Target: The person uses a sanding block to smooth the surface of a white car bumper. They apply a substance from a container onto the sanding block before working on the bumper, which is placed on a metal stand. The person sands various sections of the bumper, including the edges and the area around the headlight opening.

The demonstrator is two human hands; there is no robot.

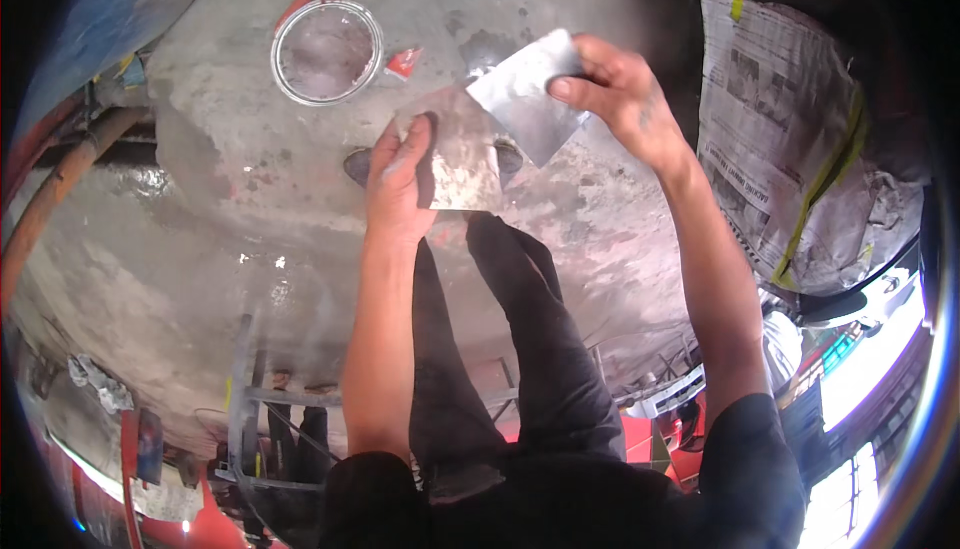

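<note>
My left hand point(400, 174) grips the left edge of a thin, flat, rectangular plate point(466, 164), thumb on top. Its surface is beige and blotchy with shiny patches. To the right and slightly farther off, my right hand point(622, 97) pinches a thin silvery-grey square sheet point(530, 99) between thumb and fingers. The sheet is tilted, and one lower edge comes close to the plate's upper right corner; whether they touch I cannot tell. Beyond my left hand, a round open tin point(328, 53) with a metal rim stands on the floor. What it contains is a dull pinkish-grey.
Beside the tin lies a small red-and-white scrap point(403, 63). Newspaper point(745, 119) with yellow tape covers a large rounded piece at the right. A metal frame point(246, 419) stands at the lower left, and a brown pipe point(60, 189) runs along the left. Wet patches mark the concrete floor point(230, 239).
</note>
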